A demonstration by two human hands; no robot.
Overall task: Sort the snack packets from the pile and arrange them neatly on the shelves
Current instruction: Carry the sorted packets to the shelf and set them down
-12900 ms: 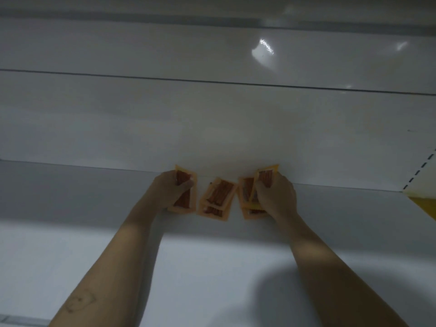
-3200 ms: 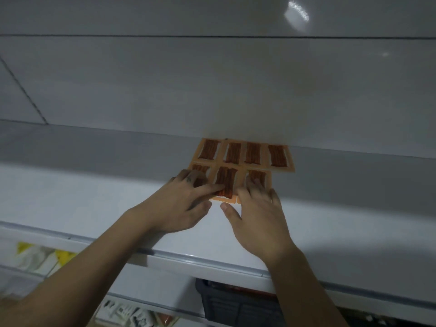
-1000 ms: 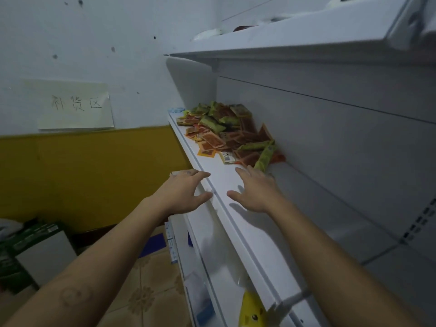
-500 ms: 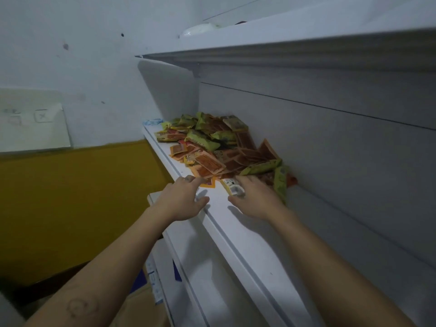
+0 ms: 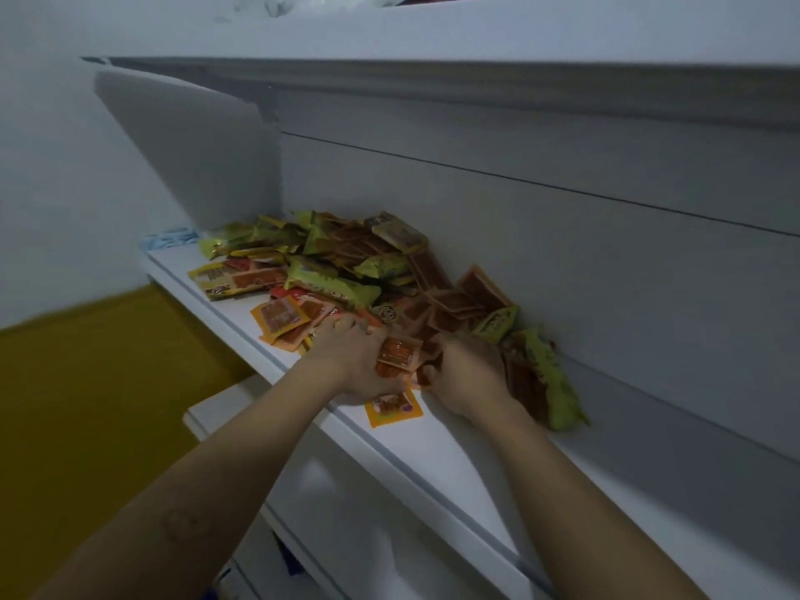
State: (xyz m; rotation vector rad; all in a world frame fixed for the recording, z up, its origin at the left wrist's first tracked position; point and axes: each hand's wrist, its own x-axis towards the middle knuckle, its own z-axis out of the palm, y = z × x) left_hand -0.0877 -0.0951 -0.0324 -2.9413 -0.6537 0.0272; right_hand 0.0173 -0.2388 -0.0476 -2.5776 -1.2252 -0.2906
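Observation:
A loose pile of snack packets (image 5: 346, 275), orange and green, lies on the white shelf (image 5: 454, 465) against the back panel. My left hand (image 5: 350, 361) is at the near edge of the pile and grips a few small orange packets (image 5: 396, 355). Close beside it, my right hand (image 5: 469, 376) reaches into the pile and pinches a dark orange packet (image 5: 433, 361) with its thumb. One orange packet (image 5: 391, 407) lies flat on the shelf just below both hands. Long green packets (image 5: 552, 378) lean on the back panel to the right of my right hand.
An upper shelf (image 5: 433, 80) juts out overhead. A lower white shelf (image 5: 346, 491) sticks out beneath my arms. A yellow wall (image 5: 86, 383) is at the left. Something small and blue (image 5: 169, 238) sits at the shelf's far end.
I turned from the arranged row of orange packets to the pile at the shelf's end. Both hands moved forward from the shelf edge into the pile and closed on orange packets.

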